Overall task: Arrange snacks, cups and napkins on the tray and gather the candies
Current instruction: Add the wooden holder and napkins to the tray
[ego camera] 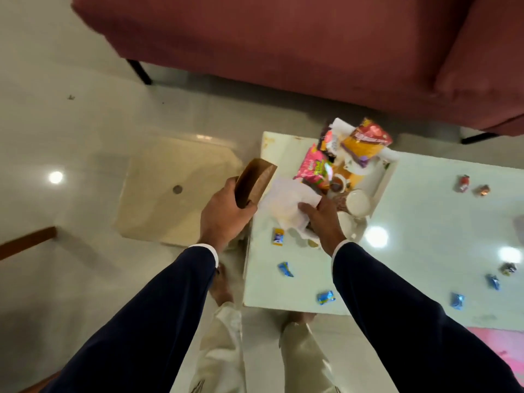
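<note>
Sleeves nearest. Left hand (226, 214) gripped brown box (255, 182) beside the table (425, 222); right hand (320, 219) pinched white napkins (286, 202) at tray (387, 177) edge. I judged: lay napkins flat, clear of cups (358, 204). Candies (326, 297) lay scattered.

One view only, head-worn, wide-angle. Looks steeply down and forward from standing height over the near-left corner of the white surface (419, 222). The surface fills centre-right of frame; the floor (85, 123) lies left of it, the sofa (283, 46) beyond it. Edges bend and blur.
</note>
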`<state>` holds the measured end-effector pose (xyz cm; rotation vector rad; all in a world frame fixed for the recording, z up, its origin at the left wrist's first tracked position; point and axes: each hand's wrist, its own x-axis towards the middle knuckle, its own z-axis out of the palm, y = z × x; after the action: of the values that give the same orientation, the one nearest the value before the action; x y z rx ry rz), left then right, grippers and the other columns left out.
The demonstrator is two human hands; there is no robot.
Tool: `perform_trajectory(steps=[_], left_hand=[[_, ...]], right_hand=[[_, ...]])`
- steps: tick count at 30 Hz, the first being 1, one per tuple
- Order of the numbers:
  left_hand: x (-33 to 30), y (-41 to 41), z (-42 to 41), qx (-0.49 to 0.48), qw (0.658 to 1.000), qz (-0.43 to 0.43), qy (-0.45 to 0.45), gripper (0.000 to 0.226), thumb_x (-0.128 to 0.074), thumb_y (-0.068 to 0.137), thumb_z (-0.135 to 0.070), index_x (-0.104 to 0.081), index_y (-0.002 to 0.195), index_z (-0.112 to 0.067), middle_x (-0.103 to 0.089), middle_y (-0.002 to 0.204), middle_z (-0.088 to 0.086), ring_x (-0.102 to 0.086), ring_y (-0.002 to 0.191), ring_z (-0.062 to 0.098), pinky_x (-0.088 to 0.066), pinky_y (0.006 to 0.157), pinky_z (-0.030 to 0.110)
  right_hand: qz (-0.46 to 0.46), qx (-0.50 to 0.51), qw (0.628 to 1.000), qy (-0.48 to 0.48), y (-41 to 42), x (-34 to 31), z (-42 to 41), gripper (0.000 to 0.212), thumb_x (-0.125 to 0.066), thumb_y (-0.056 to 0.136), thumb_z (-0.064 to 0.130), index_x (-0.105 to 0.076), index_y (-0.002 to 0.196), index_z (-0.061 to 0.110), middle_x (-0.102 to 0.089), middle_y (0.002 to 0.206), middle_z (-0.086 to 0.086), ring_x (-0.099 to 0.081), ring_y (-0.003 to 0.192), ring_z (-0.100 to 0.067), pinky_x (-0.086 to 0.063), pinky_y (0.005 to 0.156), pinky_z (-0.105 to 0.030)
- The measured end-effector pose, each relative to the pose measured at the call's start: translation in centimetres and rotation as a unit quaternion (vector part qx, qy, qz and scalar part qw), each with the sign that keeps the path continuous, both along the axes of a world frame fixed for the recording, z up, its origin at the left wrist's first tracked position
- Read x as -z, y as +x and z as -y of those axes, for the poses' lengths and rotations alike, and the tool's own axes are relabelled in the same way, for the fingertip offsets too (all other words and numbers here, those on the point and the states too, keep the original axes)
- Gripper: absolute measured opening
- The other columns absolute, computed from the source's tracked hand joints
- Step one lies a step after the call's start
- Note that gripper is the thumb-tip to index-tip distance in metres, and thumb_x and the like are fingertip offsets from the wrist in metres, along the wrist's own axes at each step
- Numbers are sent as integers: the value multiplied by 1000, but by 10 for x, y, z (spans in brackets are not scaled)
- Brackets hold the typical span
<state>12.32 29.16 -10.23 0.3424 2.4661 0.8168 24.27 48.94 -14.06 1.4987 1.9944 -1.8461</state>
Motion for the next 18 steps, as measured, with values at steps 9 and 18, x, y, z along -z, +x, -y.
perform_trajectory(steps=[9, 18], left_hand=[[-18, 29, -189, 147, 988, -19, 32, 51, -66, 77, -47, -54, 122, -26, -60, 101, 6, -61, 102, 33, -55, 88, 44], [24, 51, -308, 268, 961, -60, 16, 53, -72, 88, -28, -54, 137, -16, -65, 131, 9, -63, 118, 30, -54, 99, 45]], right_hand=[[13, 92, 994, 55, 89, -19, -152, 29, -65, 85, 10, -65, 114, 12, -72, 107, -7, -67, 101, -30, -56, 83, -40], [30, 164, 983, 78, 140, 1, -241, 34, -61, 87, 13, -62, 121, 12, -68, 114, -8, -64, 103, -30, -56, 90, -45]])
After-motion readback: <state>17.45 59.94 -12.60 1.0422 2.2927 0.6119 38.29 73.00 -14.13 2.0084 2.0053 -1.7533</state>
